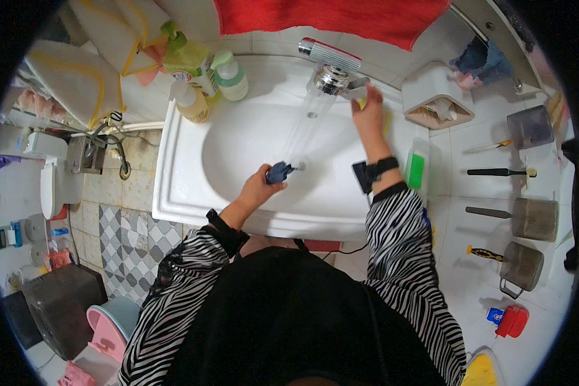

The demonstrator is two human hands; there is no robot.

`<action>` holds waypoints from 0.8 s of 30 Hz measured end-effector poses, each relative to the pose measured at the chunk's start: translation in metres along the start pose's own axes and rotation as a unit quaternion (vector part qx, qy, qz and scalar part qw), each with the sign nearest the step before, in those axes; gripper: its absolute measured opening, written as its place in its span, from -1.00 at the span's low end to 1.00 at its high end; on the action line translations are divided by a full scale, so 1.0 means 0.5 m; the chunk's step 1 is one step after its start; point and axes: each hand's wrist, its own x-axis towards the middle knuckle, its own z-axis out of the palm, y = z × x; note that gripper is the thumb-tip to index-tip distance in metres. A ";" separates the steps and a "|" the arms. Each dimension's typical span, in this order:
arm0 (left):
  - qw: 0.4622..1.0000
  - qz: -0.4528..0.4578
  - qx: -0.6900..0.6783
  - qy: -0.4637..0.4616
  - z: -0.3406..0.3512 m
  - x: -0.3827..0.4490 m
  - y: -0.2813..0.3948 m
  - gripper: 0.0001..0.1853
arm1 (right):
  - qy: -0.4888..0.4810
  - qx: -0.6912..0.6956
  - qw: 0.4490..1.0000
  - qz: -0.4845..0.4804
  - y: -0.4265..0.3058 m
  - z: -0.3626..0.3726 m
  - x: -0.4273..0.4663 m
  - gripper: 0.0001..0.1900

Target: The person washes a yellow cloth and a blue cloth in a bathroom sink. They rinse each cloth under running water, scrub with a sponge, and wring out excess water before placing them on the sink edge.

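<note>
My left hand (262, 186) grips a bunched dark blue cloth (279, 172) over the front of the white ceramic washbasin (231, 149). Water (303, 126) runs from the chrome faucet (332, 79) and falls close to the cloth. My right hand (370, 113) is raised at the faucet's side, its fingertips at the lever handle (359, 83). Whether those fingers grip the lever or only touch it, I cannot tell. Something yellow (387, 120) shows partly behind that hand, on the basin's right rim.
Pump bottles (230, 77) crowd the basin's back left corner. A tissue box (436, 96) hangs on the wall at the right, above a clear tray with a green block (416, 171). Overhead hangs a red towel (328, 17). Toothbrushes and wall cups (534, 219) line the right wall.
</note>
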 end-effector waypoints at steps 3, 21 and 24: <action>0.992 0.021 -0.125 -0.005 0.006 0.043 0.032 -0.35 | -0.207 0.261 0.875 0.350 -0.069 0.021 -0.104 -0.57; 0.871 -0.015 -0.479 0.111 0.020 0.133 0.038 -0.76 | -0.224 0.408 0.731 0.499 -0.124 0.042 -0.224 -0.78; 0.864 -0.066 -0.475 0.153 0.011 0.131 0.051 -0.79 | -0.157 0.411 0.711 0.548 -0.122 0.036 -0.234 -0.75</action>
